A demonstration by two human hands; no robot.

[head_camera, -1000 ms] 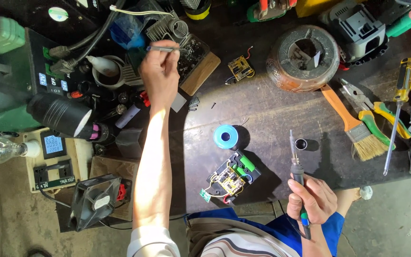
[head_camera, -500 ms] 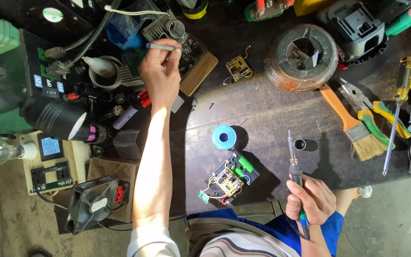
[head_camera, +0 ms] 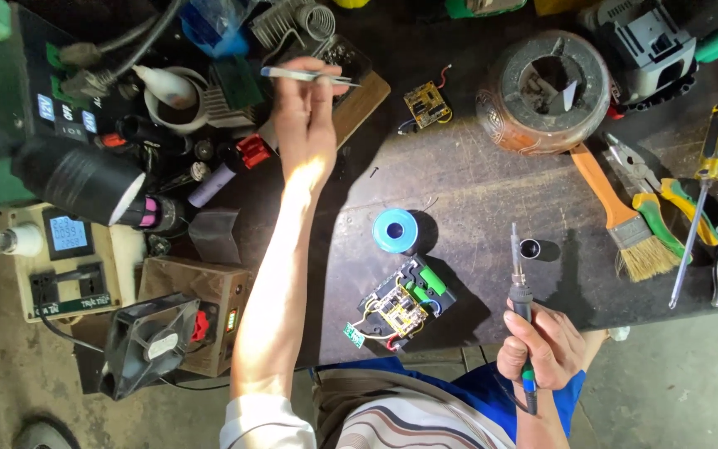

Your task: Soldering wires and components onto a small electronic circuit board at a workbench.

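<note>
Silver tweezers [head_camera: 309, 76] sit pinched in our left hand [head_camera: 305, 112], reached out over the far clutter of the bench [head_camera: 475, 199]. Our right hand [head_camera: 542, 349] is closed round a soldering iron [head_camera: 518, 291], tip up, beside the open circuit board [head_camera: 399, 303]. A blue round solder spool [head_camera: 395, 230] lies just beyond the board.

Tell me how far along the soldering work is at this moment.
Done: the circuit module lies opened on the bench, board and wires exposed. In hand: the right hand grips the soldering iron, tip up, clear of the board; the left hand holds tweezers at the bench's far side. Left: neither tool touches the module yet.
</note>
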